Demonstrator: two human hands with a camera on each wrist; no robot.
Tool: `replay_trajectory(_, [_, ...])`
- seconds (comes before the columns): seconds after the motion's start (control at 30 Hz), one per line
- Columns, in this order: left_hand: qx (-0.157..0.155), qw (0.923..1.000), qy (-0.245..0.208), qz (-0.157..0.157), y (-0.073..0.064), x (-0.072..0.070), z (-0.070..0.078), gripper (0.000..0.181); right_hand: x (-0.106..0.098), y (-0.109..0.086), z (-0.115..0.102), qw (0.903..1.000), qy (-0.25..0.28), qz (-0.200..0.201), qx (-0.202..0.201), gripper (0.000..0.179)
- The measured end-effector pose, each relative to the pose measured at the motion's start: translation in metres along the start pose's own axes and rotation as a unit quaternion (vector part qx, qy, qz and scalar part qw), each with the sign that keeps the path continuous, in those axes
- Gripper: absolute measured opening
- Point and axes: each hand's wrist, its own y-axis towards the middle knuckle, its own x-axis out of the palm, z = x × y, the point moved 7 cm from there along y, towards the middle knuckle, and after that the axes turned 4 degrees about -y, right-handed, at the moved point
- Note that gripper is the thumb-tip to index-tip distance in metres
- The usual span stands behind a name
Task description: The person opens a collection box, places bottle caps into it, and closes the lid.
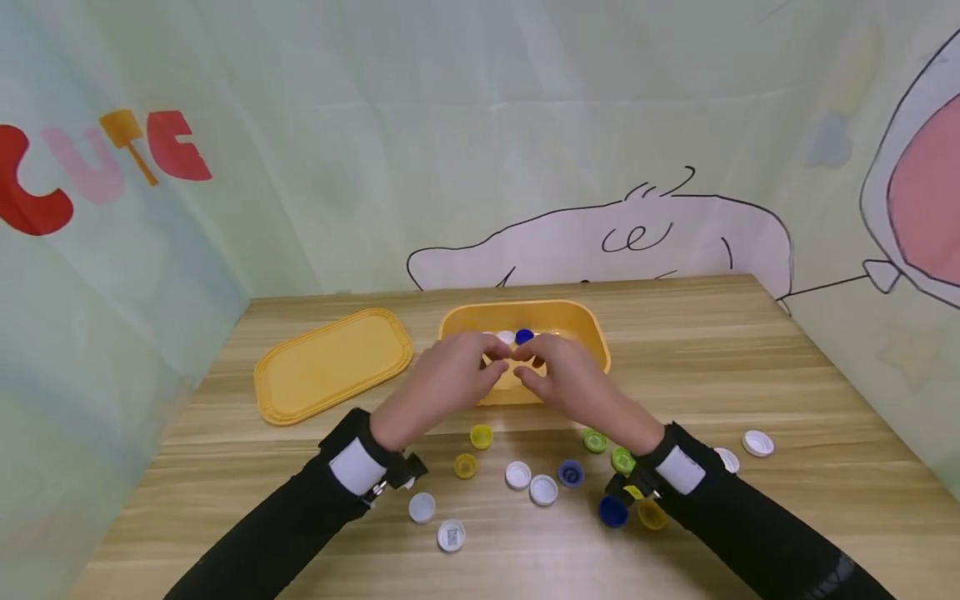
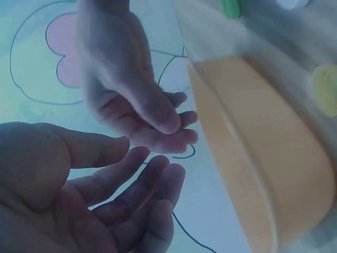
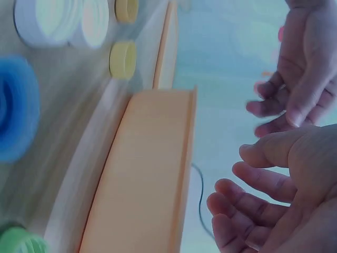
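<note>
Both hands are over the yellow bin, fingertips close together. My left hand has loosely bent fingers and holds nothing; its palm and spread thumb show in the left wrist view. Opposite it, my right hand is also loosely bent and empty, with a gap between thumb and fingers in the right wrist view. Inside the bin a blue cap and a white cap lie near the fingertips. The hands hide part of the bin's inside.
A yellow lid lies flat left of the bin. Several bottle caps are scattered in front, among them a yellow cap, a white cap, a blue cap and a green cap. Another white cap lies far right.
</note>
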Motion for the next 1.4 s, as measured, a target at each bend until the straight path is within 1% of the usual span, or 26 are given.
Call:
replay_trajectory(0.1, [0.005, 0.9999, 0.012, -0.006, -0.018, 0.005, -0.007, 0.021, 0.000, -0.010, -0.011, 0.9997, -0.004, 0.007, -0.022, 0.016])
replay_trajectory(0.23, [0.014, 0.9998, 0.010, -0.009, -0.035, 0.013, -0.024, 0.017, 0.006, -0.021, -0.022, 0.9994, -0.011, -0.001, -0.034, 0.016])
replay_trajectory(0.37, [0.006, 0.9999, -0.006, -0.014, -0.045, 0.020, -0.043, 0.015, 0.022, -0.030, -0.029, 0.9983, -0.030, -0.036, -0.034, 0.016])
replay_trajectory(0.5, [-0.001, 0.9995, -0.020, -0.025, -0.049, 0.031, -0.056, 0.017, 0.038, -0.036, -0.030, 0.9961, -0.044, -0.072, -0.022, 0.016])
replay_trajectory(0.6, [-0.001, 0.9995, -0.016, -0.026, -0.050, 0.039, -0.062, 0.019, 0.049, -0.038, -0.028, 0.9946, -0.035, -0.097, 0.000, 0.017])
replay_trajectory(0.7, [-0.007, 0.9997, 0.003, -0.022, -0.049, 0.045, -0.067, 0.021, 0.059, -0.037, -0.027, 0.9924, -0.031, -0.118, 0.018, 0.019])
replay_trajectory(0.83, [-0.020, 0.9992, 0.026, -0.021, -0.044, 0.050, -0.073, 0.022, 0.068, -0.035, -0.026, 0.9904, -0.038, -0.131, 0.026, 0.021])
replay_trajectory(0.97, [-0.033, 0.9986, 0.026, -0.032, -0.038, 0.055, -0.078, 0.019, 0.075, -0.032, -0.026, 0.9886, -0.036, -0.142, 0.037, 0.017])
replay_trajectory(1.03, [-0.034, 0.9984, 0.025, -0.037, -0.035, 0.056, -0.078, 0.016, 0.078, -0.031, -0.026, 0.9878, -0.036, -0.146, 0.041, 0.012])
replay_trajectory(1.1, [-0.029, 0.9984, 0.023, -0.043, -0.033, 0.058, -0.078, 0.007, 0.080, -0.029, -0.026, 0.9874, -0.037, -0.148, 0.042, 0.010])
replay_trajectory(1.13, [-0.024, 0.9984, 0.025, -0.045, -0.032, 0.059, -0.077, 0.008, 0.081, -0.029, -0.026, 0.9873, -0.040, -0.148, 0.042, 0.011])
replay_trajectory(1.27, [-0.011, 0.9978, 0.039, -0.053, -0.030, 0.062, -0.072, 0.025, 0.085, -0.026, -0.026, 0.9859, -0.051, -0.151, 0.050, 0.017])
replay_trajectory(1.33, [-0.012, 0.9974, 0.045, -0.055, -0.029, 0.063, -0.070, 0.026, 0.086, -0.025, -0.026, 0.9848, -0.054, -0.156, 0.055, 0.017])
replay_trajectory(1.4, [-0.014, 0.9972, 0.047, -0.056, -0.028, 0.064, -0.069, 0.021, 0.088, -0.024, -0.025, 0.9841, -0.055, -0.159, 0.057, 0.017])
